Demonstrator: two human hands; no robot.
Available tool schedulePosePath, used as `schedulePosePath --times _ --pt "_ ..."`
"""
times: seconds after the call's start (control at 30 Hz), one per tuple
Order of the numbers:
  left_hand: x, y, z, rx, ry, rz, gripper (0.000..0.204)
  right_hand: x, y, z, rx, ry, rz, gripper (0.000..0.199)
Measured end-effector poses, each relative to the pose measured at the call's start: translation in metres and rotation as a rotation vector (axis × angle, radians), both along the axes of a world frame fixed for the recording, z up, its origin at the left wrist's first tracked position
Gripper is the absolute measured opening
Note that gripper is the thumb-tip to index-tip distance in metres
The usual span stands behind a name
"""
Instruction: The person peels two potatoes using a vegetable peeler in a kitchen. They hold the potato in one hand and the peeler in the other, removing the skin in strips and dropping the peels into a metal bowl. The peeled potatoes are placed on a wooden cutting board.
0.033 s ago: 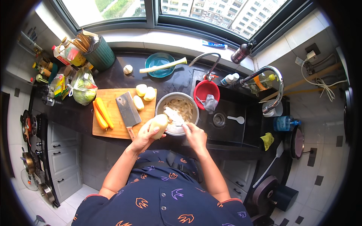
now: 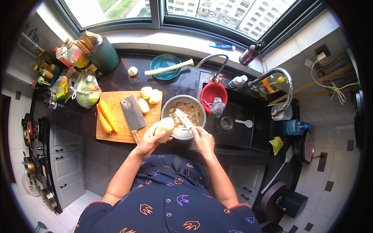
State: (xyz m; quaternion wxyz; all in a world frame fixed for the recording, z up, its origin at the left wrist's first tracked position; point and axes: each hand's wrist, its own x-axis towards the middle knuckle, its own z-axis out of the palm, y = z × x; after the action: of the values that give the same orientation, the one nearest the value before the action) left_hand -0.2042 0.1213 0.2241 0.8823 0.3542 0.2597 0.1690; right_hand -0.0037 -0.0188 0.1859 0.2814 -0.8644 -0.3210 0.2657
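Observation:
My left hand (image 2: 149,142) is closed round a large pale potato (image 2: 166,129), held at the near left rim of a metal bowl (image 2: 165,106). Peelings (image 2: 190,110) lie heaped inside the bowl. My right hand (image 2: 203,140) grips a peeler (image 2: 185,119), whose pale end reaches over the bowl, a little apart from the potato. Left of the bowl, a wooden cutting board (image 2: 116,136) carries a cleaver (image 2: 133,112), carrots (image 2: 105,116) and a few peeled potatoes (image 2: 147,92).
Behind the board, a long pale green stalk (image 2: 169,70) lies across a teal plate (image 2: 158,62), with a garlic bulb (image 2: 132,71) nearby. A red basin (image 2: 213,91) stands in the dark sink (image 2: 237,132) under the faucet. A bagged green vegetable (image 2: 86,90) sits at the left.
My right hand and the peeler have shifted slightly right, away from the potato. My left hand keeps its hold on the potato.

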Motion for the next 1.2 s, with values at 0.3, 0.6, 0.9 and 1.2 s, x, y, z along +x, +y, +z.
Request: schedulePosePath --times 0.3,0.6,0.9,1.2 --pt "0.012 -0.003 -0.011 0.186 0.171 -0.005 0.063 -0.032 0.007 0.055 0.397 0.076 0.063 0.026" --pt "0.007 0.004 -0.005 0.219 0.026 0.029 0.063 -0.008 -0.016 0.011 0.021 -0.001 -0.031 0.035" --pt "0.003 0.001 -0.005 0.295 0.222 -0.007 0.067 -0.03 0.0 0.073 0.322 0.042 0.126 0.025" --pt "-0.003 -0.002 -0.006 0.153 -0.04 0.058 0.071 -0.01 -0.022 0.017 -0.057 -0.008 0.02 0.033"
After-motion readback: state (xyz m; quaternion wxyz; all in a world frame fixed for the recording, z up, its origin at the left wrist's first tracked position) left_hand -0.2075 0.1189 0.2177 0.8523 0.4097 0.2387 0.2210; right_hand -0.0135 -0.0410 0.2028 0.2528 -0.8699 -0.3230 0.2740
